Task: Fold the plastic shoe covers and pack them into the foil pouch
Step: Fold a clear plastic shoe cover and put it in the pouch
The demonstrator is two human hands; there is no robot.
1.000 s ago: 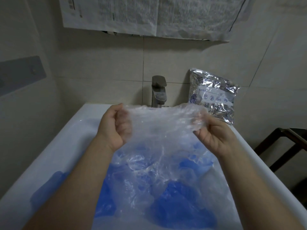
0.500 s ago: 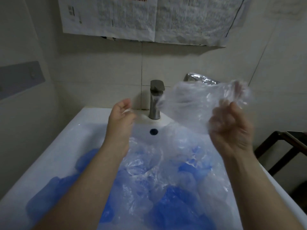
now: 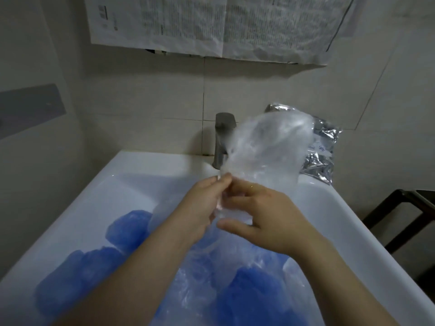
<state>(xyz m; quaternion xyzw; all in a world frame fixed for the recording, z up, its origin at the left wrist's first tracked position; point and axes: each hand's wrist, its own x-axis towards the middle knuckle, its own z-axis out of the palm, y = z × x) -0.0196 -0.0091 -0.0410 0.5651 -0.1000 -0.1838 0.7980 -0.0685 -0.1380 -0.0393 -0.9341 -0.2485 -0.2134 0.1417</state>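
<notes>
Half a second ago the hands were apart, the right one alone holding the clear shoe cover (image 3: 268, 151) up to the right of the tap; now they have come together over the white sink (image 3: 131, 175). The left hand (image 3: 200, 208) pinches the cover's lower edge between thumb and fingertips, and the right hand (image 3: 263, 220) curls its fingers into the same gathered edge, touching the left. The cover balloons upward from them, in front of the grey tap (image 3: 222, 140) and partly hiding the foil pouch (image 3: 324, 149), which leans against the tiled wall on the sink's back right corner. The pouch shows more than before. Blue shoe covers (image 3: 127, 229) and more clear plastic lie heaped in the basin. The pouch's label carries small blue marks, too blurred to read; the printed sheets (image 3: 211, 24) on the wall are likewise illegible.
</notes>
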